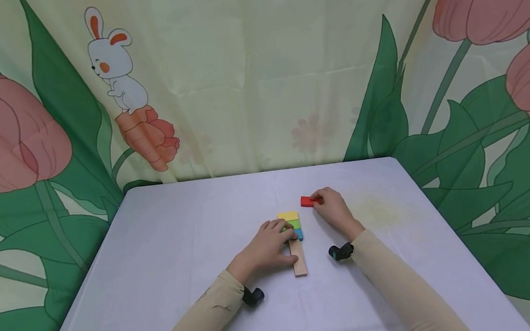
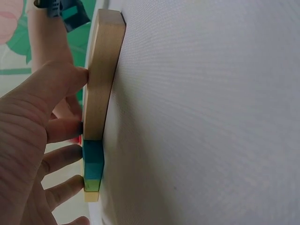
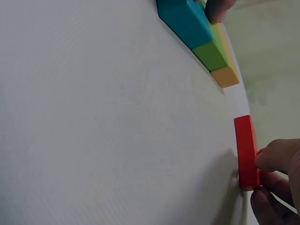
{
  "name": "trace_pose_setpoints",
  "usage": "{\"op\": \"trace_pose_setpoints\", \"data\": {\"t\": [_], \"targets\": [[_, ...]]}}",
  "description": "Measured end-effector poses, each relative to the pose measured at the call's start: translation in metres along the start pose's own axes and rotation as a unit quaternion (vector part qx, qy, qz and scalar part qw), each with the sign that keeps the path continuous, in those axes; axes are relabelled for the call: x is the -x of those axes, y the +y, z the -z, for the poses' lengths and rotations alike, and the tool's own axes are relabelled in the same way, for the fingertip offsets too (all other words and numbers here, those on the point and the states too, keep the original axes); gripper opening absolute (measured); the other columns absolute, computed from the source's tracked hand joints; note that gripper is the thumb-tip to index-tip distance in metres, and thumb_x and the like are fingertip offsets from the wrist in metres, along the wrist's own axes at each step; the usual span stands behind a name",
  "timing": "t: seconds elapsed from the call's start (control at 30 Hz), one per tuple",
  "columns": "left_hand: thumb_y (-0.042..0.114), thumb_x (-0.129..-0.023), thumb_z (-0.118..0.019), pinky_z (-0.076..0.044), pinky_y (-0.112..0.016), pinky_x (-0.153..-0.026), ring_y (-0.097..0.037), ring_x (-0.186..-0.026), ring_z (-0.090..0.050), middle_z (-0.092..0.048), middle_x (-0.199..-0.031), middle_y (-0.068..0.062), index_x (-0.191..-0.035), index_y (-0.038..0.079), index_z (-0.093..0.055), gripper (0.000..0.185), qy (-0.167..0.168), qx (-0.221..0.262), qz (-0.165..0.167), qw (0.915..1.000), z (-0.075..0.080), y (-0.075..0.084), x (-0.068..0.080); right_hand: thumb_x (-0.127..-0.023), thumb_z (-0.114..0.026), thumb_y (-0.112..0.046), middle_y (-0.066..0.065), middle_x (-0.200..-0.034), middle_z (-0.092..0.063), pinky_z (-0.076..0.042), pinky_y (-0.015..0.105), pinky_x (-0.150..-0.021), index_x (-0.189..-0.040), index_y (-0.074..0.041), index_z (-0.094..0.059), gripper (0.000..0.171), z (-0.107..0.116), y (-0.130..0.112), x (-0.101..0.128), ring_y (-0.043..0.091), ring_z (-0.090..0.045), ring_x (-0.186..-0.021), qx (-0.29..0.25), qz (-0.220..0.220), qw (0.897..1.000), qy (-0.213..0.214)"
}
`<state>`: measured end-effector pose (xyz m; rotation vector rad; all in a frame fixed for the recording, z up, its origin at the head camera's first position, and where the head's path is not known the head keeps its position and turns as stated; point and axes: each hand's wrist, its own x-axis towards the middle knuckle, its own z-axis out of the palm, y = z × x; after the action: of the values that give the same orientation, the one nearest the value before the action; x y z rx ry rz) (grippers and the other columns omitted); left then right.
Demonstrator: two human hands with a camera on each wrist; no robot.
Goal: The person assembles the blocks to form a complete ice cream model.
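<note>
A row of flat wooden blocks lies on the white-covered table: yellow [image 1: 287, 215], green [image 1: 296, 224] and blue [image 1: 299, 234] side by side, touching, with a long natural-wood block [image 1: 299, 264] running from the blue one toward the near edge. My left hand [image 1: 265, 248] rests over this row. Its thumb touches the plain block, and its spread fingertips lie on the plain and coloured ones, as the left wrist view shows. Farther back and to the right, my right hand [image 1: 334, 209] pinches the right end of a red block [image 3: 245, 150], which lies apart from the row.
The tabletop [image 1: 183, 230] stretches out on both sides of the blocks. Behind it hangs a curtain [image 1: 252, 86] printed with tulips and a rabbit. A small black camera [image 1: 341, 252] sits at the right wrist, another [image 1: 253, 297] at the left.
</note>
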<state>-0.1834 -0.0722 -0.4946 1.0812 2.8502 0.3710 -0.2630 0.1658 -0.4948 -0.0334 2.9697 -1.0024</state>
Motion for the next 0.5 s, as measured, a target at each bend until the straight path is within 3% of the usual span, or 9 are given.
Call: {"op": "trace_pose_setpoints", "data": {"t": [0.5], "targets": [[0.054,-0.092,-0.07,-0.033,-0.056,-0.12,-0.022,-0.14,-0.045,-0.055,-0.138,0.004,-0.127,0.027,-0.066,0.045,0.0,0.004,-0.002,1.0,0.0,0.0,-0.001,-0.099,-0.065,-0.011,0.015,-0.132,-0.062,-0.05,0.049,-0.108,-0.12,-0.007,-0.073,0.023,-0.017,-0.025,-0.003,0.033,-0.059,-0.124,0.003,0.04,0.999,-0.017]]}}
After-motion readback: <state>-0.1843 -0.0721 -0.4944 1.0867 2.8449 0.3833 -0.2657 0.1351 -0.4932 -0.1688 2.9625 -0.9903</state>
